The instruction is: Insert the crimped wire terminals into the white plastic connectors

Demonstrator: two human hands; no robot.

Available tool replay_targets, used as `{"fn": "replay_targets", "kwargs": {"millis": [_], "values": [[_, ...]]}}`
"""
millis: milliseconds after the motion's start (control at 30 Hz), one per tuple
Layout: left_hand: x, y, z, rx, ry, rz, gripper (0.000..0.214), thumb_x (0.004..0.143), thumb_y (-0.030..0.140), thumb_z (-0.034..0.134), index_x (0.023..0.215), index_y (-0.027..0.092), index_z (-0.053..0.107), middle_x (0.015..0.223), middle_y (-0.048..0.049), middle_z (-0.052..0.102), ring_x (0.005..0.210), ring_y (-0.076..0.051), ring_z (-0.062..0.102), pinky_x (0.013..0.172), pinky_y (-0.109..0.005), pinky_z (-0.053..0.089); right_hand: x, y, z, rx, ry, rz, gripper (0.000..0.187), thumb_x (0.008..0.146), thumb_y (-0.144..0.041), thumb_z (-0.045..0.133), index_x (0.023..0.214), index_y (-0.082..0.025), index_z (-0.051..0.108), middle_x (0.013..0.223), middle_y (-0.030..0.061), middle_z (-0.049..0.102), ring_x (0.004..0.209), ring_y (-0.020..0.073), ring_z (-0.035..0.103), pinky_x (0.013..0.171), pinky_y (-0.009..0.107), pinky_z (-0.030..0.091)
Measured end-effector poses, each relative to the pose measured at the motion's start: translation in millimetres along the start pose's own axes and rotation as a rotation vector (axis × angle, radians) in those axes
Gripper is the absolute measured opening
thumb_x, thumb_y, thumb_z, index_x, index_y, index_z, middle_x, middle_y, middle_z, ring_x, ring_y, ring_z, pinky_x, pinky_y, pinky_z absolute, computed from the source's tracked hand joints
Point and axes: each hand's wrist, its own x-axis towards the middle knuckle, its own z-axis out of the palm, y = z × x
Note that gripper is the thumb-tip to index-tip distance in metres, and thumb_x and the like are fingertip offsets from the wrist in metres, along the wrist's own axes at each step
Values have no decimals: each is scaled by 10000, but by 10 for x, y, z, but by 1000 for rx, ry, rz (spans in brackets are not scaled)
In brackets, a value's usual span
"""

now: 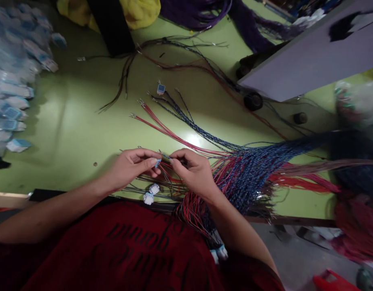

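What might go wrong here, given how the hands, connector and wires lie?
1. The left hand pinches a small blue connector by its fingertips only; it may slip.
2. The right hand works amid tangled red and blue wires, so it may pick the wrong one.
3. Two white connectors near the table edge may fall.

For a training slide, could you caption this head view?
Left hand and right hand pinch a small connector and wires over a green table.
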Motion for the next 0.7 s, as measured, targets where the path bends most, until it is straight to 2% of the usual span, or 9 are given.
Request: {"fn": "replay_targets", "kwargs": {"millis": [267, 367, 467, 567, 700], "values": [[15, 26, 42, -75, 23, -41, 312, 707, 410, 777, 813, 130, 692, 671, -36, 704, 591, -140, 661, 568, -270, 553, -28, 63, 57, -196, 42, -283, 104, 868, -143, 531, 827, -193, 614, 740, 9, 611, 621, 107, 505, 567, 257, 416], [22, 32, 46, -51, 21, -61, 286, 702, 391, 779, 798, 134, 698, 651, -32, 694, 580, -135, 650, 541, -255, 536, -35, 92, 75, -234, 44, -342, 133, 882, -131, 498, 808, -199, 586, 762, 22, 608, 680, 123, 531, 601, 267, 438], [15, 23, 37, 12, 10, -53, 242, 731, 365, 755, 827, 147, 710, 660, -36, 696, 588, -134, 646, 516, -234, 515, -42, 69, 72, -184, 51, -295, 111, 870, -145, 519, 792, -202, 575, 746, 10, 600, 648, 114, 517, 581, 261, 426], [-6, 23, 37, 165, 1, -14, 238, 794, 401, 688, 816, 165, 708, 664, -34, 687, 540, -121, 621, 469, -222, 489, -40, 15, 39, -55, 37, -148, 87, 846, -176, 561, 764, -201, 574, 706, -13, 583, 607, 98, 491, 571, 257, 415], [-25, 36, 41, 276, -4, 46, 203, 797, 368, 679, 780, 167, 693, 642, -3, 644, 439, -81, 547, 424, -209, 461, -5, -21, -67, 246, -110, 65, 101, 848, -264, 584, 772, -198, 572, 670, -32, 555, 591, 86, 475, 545, 241, 404]]}}
